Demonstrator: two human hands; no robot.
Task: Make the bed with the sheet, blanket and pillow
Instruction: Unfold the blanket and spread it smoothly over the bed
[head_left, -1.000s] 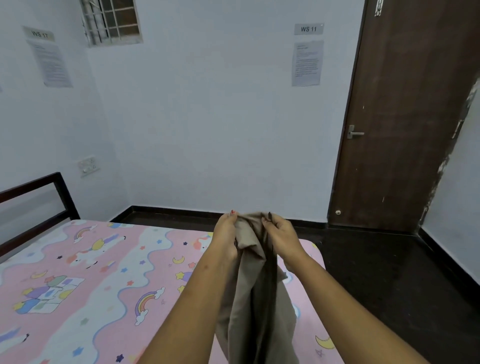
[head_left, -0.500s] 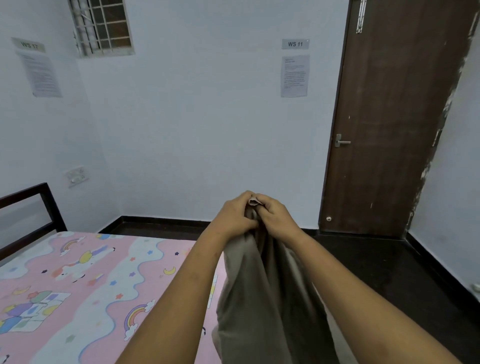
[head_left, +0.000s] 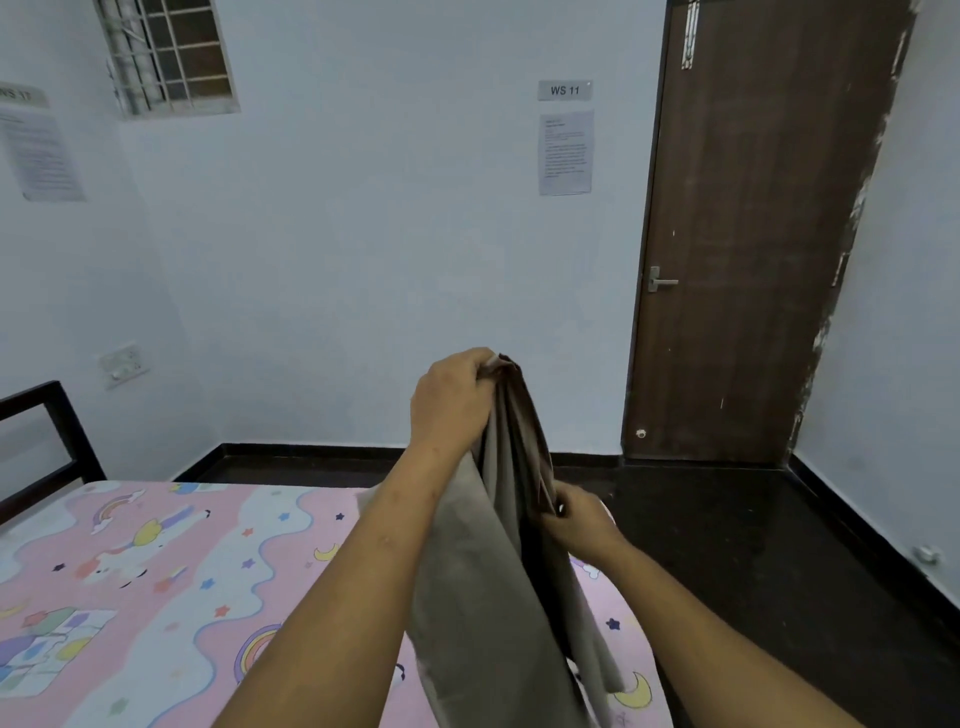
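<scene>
A grey-brown blanket (head_left: 483, 613) hangs bunched in front of me over the bed's right end. My left hand (head_left: 449, 397) grips its top corner, held high. Lower down, my right hand (head_left: 576, 519) pinches an edge of the same blanket. The bed (head_left: 156, 597) is covered with a pink sheet printed with rainbows, stars and moons. No pillow is in view.
A dark bed rail (head_left: 47, 441) stands at the left by the wall. A brown shut door (head_left: 753, 234) is at the right, with dark floor (head_left: 727, 545) between it and the bed. A wall socket (head_left: 122, 364) sits left.
Both hands were together at the blanket's top. My left hand has stayed high with the corner, while my right hand has slid down along the blanket's edge.
</scene>
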